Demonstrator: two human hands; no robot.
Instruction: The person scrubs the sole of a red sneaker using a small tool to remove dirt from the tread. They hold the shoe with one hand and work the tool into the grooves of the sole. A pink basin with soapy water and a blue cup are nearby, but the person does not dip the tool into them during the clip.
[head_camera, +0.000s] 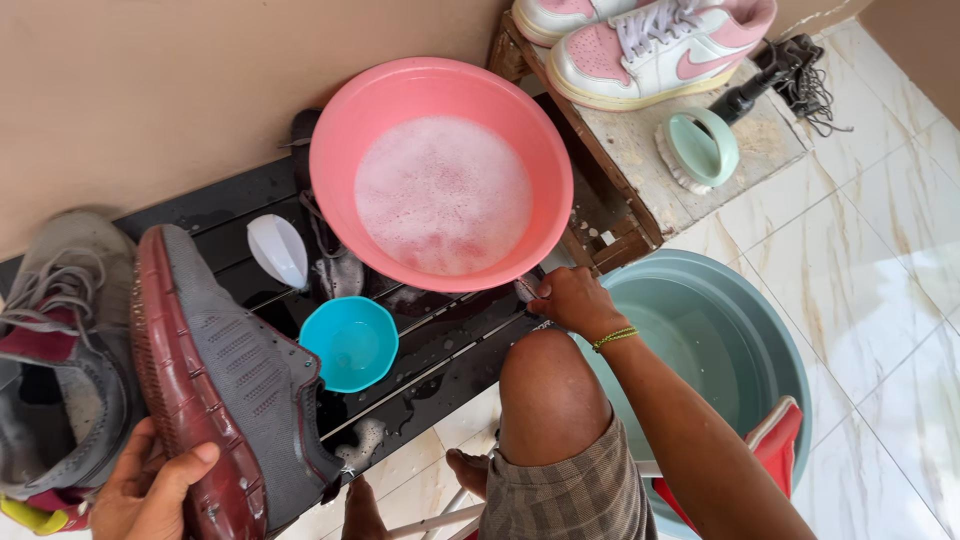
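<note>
Home washing corner; soapy basin (345, 150), tiles (880, 260)

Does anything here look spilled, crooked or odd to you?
Water is pooled across the black slatted rack around the small blue bowl. The pink basin of suds sits tilted, its rim overhanging the rack where the right hand grips it. Nothing looks broken.

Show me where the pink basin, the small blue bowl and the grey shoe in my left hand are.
pink basin (345, 130), head view, on its bare left inner wall.
small blue bowl (352, 343), head view, on its inside bottom.
grey shoe (240, 370), head view, on its knit upper.
</note>
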